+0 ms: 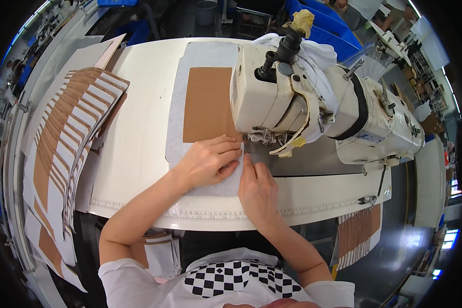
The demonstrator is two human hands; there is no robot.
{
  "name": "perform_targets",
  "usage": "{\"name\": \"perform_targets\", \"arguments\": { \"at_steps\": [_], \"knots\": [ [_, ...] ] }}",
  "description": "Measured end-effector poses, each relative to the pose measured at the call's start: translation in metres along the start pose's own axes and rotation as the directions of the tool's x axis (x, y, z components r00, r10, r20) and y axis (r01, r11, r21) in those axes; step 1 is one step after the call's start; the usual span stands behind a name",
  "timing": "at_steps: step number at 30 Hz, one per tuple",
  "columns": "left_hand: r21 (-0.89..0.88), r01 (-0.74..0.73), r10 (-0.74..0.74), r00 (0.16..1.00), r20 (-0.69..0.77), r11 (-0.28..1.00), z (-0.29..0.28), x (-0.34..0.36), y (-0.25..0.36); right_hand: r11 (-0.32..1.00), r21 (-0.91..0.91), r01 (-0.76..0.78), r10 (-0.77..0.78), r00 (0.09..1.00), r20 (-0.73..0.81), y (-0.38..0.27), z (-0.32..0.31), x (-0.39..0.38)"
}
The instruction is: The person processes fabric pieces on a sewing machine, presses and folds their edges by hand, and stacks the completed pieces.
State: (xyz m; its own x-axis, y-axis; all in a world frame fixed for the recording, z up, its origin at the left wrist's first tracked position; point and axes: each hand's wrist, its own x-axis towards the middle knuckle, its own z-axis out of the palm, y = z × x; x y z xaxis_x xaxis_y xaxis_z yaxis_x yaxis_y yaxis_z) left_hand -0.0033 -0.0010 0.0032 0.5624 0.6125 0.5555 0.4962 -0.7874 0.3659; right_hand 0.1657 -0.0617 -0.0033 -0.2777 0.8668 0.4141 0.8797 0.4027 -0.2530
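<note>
A white sewing machine (272,97) stands on the table, its presser foot (266,136) low over the work. Under its head lies a brown rectangular panel (210,102) on a larger white fabric sheet (177,123); the machine head hides their right part. My left hand (213,161) rests on the sheet along the panel's near edge, fingers stretched toward the presser foot and thumb bent below them. Just in front of the foot, my right hand (257,190) has its fingers closed at the sheet's right edge, seemingly pinching it. My fingers partly cover the panel's near right corner.
Stacked brown-and-white pieces (72,133) fan out at the left of the white table (138,102). More pieces hang below the table's right end (359,233) and beside my left elbow (161,254). White cloth (318,56) drapes over the machine. Blue bins (328,31) stand behind.
</note>
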Motion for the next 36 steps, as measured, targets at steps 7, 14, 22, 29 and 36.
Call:
{"name": "perform_targets", "arguments": {
  "at_steps": [7,14,22,29,36],
  "knots": [
    [0.038,-0.007,0.005,0.999,0.048,0.999,0.004,-0.003,-0.004,1.000,-0.026,0.004,-0.004,1.000,-0.013,0.001,0.000,0.001],
    [0.042,-0.003,0.003,1.000,-0.001,0.999,0.005,0.000,-0.004,0.998,0.053,-0.018,0.019,1.000,-0.018,0.003,0.000,0.005],
    [0.028,0.027,-0.026,0.999,-0.029,0.999,0.000,0.006,-0.006,0.998,0.065,0.001,0.002,0.999,-0.037,0.007,0.002,0.006],
    [-0.078,0.131,-0.129,0.991,0.032,0.988,-0.003,0.010,-0.020,0.992,0.124,-0.027,0.022,0.999,0.037,0.015,-0.025,-0.021],
    [0.112,0.791,-0.585,0.531,-0.614,0.601,-0.003,0.059,-0.168,0.989,0.143,-0.038,0.051,0.995,-0.083,0.027,-0.032,-0.055]
  ]
}}
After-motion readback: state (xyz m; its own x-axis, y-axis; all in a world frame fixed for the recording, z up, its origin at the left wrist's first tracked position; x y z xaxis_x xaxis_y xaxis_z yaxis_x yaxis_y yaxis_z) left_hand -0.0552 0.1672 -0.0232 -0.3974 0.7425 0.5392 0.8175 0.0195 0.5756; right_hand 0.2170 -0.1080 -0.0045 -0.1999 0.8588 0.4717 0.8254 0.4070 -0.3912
